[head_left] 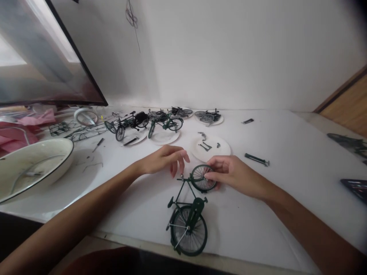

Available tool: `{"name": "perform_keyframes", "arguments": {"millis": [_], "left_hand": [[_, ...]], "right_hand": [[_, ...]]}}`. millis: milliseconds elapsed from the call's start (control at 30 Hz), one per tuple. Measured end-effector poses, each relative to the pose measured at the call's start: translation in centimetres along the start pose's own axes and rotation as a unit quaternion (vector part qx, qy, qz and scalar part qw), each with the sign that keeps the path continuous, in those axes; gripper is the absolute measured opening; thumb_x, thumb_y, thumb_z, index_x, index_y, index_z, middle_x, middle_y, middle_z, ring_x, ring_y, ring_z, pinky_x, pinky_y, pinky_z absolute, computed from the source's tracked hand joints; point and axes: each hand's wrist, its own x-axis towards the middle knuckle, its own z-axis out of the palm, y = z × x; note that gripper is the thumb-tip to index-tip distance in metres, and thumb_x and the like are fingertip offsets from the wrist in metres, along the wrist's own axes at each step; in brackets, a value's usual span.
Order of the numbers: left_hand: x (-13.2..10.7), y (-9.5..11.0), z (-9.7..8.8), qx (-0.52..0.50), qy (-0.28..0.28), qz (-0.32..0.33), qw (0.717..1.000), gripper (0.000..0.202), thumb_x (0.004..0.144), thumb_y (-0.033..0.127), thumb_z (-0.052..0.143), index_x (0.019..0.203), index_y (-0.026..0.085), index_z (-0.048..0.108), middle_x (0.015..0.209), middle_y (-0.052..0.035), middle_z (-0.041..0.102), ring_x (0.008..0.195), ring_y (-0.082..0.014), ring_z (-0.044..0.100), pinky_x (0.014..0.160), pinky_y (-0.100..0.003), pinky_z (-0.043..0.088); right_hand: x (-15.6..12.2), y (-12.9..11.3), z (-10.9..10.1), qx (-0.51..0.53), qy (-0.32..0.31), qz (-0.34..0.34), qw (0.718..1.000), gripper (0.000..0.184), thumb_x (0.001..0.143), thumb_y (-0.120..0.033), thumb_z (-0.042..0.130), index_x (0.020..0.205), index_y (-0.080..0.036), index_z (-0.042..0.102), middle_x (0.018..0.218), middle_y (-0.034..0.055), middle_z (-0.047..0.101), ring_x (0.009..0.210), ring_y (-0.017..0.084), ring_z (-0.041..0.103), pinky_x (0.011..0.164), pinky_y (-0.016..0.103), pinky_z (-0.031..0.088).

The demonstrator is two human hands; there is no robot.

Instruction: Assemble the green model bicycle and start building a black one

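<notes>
Two hands around a green model bicycle [195,209]: right hand [233,175] pinching the upper wheel [203,178], left hand [163,160] loosely curled just beside it.

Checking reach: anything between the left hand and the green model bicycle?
Nothing visible. The left hand sits right at the handlebar of the green model bicycle; the right hand is on its front wheel, off to the other side.

The model bicycle [195,209] at 6 o'clock shows glossy dark-green painted metal and matt black rubber-like tyres [189,253]. The paper plate [223,147] at 12 o'clock looks matt and smooth, the enamel basin [59,168] at 9 o'clock glossy white, and the wood panel [346,103] at 3 o'clock smooth and satin.
</notes>
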Motion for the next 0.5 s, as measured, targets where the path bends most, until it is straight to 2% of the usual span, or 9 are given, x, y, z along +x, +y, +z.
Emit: {"name": "perform_keyframes", "arguments": {"millis": [100, 200, 333, 500], "left_hand": [[-0.4, 0.8, 0.0, 0.04, -0.075, -0.047, 0.995, 0.045, 0.096, 0.055, 0.057, 0.109, 0.013, 0.066, 0.092, -0.0095, 0.073, 0.065, -0.0143, 0.068, 0.061, -0.026, 0.055], [-0.8, 1.4, -0.1, 0.104, -0.122, -0.064, 0.985, 0.038, 0.089, 0.045, 0.071, 0.114, 0.017, 0.068, 0.101, -0.0096, 0.074, 0.072, -0.0151, 0.069, 0.066, -0.026, 0.054], [-1.0, 1.4, -0.3, 0.13, -0.154, -0.028, 0.979, 0.031, 0.086, 0.03, 0.076, 0.114, 0.018, 0.067, 0.101, -0.0079, 0.075, 0.08, -0.0157, 0.069, 0.067, -0.024, 0.051], [-1.0, 1.1, -0.3, 0.168, -0.17, -0.016, 0.971, 0.029, 0.084, 0.032, 0.078, 0.108, 0.019, 0.068, 0.098, -0.006, 0.074, 0.078, -0.0147, 0.066, 0.065, -0.023, 0.049]], "right_hand": [[0.2, 0.2, 0.0, 0.038, -0.012, 0.026, 0.999, 0.03, 0.086, -0.039, 0.074, 0.098, -0.014, 0.062, 0.087, 0.0046, 0.071, 0.078, 0.016, 0.07, 0.067, 0.03, 0.059], [0.2, 0.1, 0.2, 0.057, -0.016, 0.041, 0.997, 0.031, 0.085, -0.037, 0.075, 0.099, -0.013, 0.06, 0.088, 0.0052, 0.072, 0.078, 0.016, 0.071, 0.069, 0.03, 0.06], [0.1, 0.0, 0.5, 0.08, -0.014, 0.05, 0.995, 0.036, 0.086, -0.037, 0.075, 0.109, -0.015, 0.058, 0.091, 0.0065, 0.074, 0.08, 0.017, 0.072, 0.073, 0.032, 0.061], [0.2, 0.1, 0.8, 0.1, -0.002, 0.067, 0.993, 0.042, 0.087, -0.037, 0.075, 0.118, -0.016, 0.057, 0.101, 0.0098, 0.075, 0.082, 0.017, 0.073, 0.072, 0.031, 0.061]]}}
